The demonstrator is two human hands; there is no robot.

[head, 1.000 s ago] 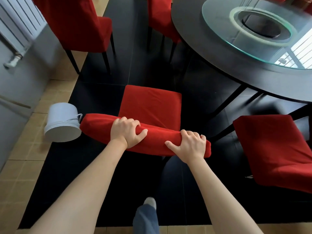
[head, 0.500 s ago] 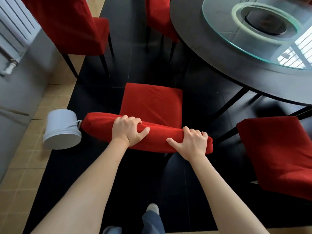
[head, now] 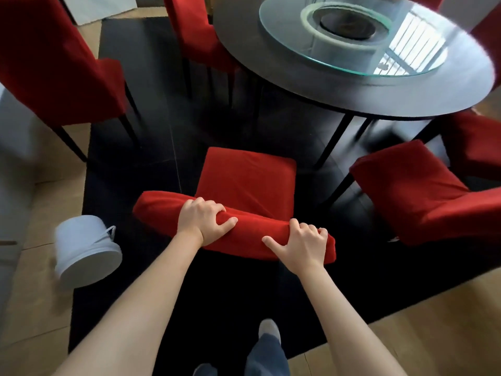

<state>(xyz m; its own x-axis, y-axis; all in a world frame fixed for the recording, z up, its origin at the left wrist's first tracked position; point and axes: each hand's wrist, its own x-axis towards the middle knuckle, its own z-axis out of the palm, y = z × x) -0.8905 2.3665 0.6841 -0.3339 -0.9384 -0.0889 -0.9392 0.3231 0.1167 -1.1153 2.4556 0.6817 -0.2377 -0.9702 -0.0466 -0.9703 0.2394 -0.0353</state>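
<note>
- The white bucket [head: 81, 245] now lies clear of the backrest's left end and farther from the round table [head: 244, 58]; a second ago it sat right against that end.
- More of the table shows than before, and both hands grip as they did.
- Left hand [head: 204, 221] clamps the top of the red chair's backrest [head: 160, 210], fingers curled over it and thumb on the near face.
- Right hand [head: 303, 245] grips the same top edge near its right end.
- The red chair [head: 244, 183] stands just short of the table's near edge, seat towards it.
- The bucket lies on its side, flat end towards the camera, so its inside is hidden.
</note>
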